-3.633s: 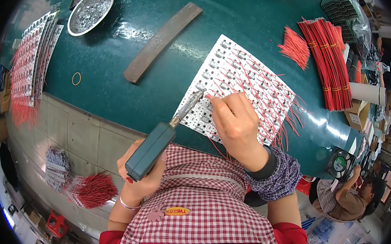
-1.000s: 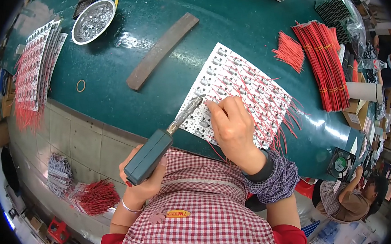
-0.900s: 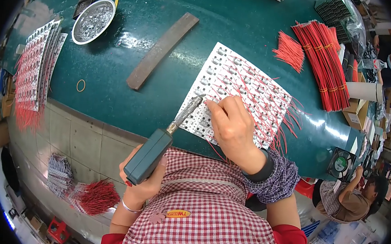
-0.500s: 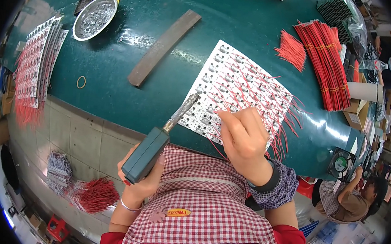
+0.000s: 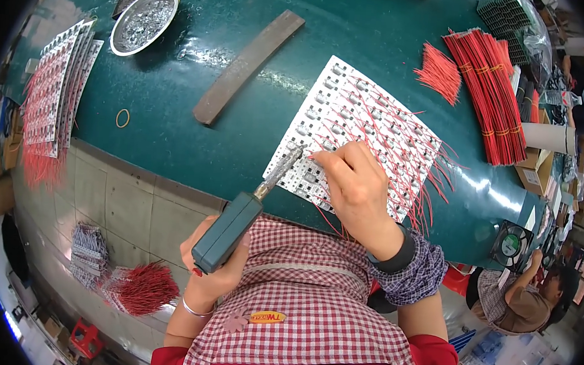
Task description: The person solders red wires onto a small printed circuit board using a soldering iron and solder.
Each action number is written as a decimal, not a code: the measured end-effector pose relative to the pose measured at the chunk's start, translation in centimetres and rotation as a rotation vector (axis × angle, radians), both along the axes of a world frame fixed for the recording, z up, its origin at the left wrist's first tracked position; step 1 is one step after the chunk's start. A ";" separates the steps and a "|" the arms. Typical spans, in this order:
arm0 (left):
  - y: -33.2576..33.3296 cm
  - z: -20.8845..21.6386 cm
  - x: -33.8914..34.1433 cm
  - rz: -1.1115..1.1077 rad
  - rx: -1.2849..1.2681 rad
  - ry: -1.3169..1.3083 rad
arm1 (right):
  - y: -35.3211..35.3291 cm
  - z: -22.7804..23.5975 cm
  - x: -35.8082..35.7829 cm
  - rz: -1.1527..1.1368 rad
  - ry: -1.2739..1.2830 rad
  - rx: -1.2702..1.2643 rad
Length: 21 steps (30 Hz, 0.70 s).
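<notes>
A white circuit board panel (image 5: 286, 163) lies tilted on the green table, with rows of small components and many thin red wires. My left hand (image 5: 216, 259) is wrapped round the dark green handle of a soldering iron (image 5: 228, 231). The iron's silvery tip rests at or just over the left part of the panel. Close to that tip, my right hand (image 5: 356, 191) pinches the end of a red wire between thumb and forefinger. Whether wire and iron touch cannot be made out.
A metal bowl of solder scraps (image 5: 143, 23) and a flat grey bar (image 5: 248, 68) lie beyond the panel. Bundled red wires (image 5: 488, 98) and a loose wire pile (image 5: 440, 74) are at right. Wired panels (image 5: 55, 95) stack at left. A small fan (image 5: 511, 244) stands near the right edge.
The iron and my left hand have shifted slightly right. My right hand has moved a little left and away from me, bringing its fingertips closer to the iron's tip.
</notes>
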<state>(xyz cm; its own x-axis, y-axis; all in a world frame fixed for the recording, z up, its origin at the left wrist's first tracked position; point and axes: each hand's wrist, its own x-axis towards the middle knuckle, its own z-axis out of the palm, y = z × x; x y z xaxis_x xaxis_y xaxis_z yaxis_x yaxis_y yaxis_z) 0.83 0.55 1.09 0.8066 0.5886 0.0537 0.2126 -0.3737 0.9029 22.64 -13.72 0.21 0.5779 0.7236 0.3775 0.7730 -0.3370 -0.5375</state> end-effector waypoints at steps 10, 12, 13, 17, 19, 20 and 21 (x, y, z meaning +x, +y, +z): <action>0.1 0.7 0.9 -0.018 0.090 -0.004 | 0.0 0.0 0.2 0.029 -0.050 -0.032; 0.2 0.8 1.0 -0.036 0.123 -0.018 | 0.0 0.0 0.2 0.044 -0.060 -0.034; 0.1 0.7 1.0 -0.037 0.123 -0.018 | 0.0 0.0 0.2 0.043 -0.059 -0.034; 0.0 0.5 0.7 -0.013 0.104 -0.024 | 0.0 0.0 0.2 0.050 -0.068 -0.042; 0.0 0.1 0.4 -0.029 0.118 -0.012 | 0.0 0.0 0.2 0.053 -0.071 -0.046; 0.0 -0.1 0.3 -0.020 0.121 -0.030 | 0.0 -0.1 0.2 0.052 -0.069 -0.051; 0.0 -0.3 0.1 -0.017 0.125 -0.060 | 0.0 -0.1 0.1 0.050 -0.067 -0.057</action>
<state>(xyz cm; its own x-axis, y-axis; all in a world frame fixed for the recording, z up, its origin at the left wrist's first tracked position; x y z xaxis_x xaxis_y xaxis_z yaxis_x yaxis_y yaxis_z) 0.90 0.50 0.77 0.8097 0.5604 0.1742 0.1525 -0.4875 0.8597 22.79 -13.69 0.12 0.5156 0.7719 0.3719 0.8232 -0.3258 -0.4649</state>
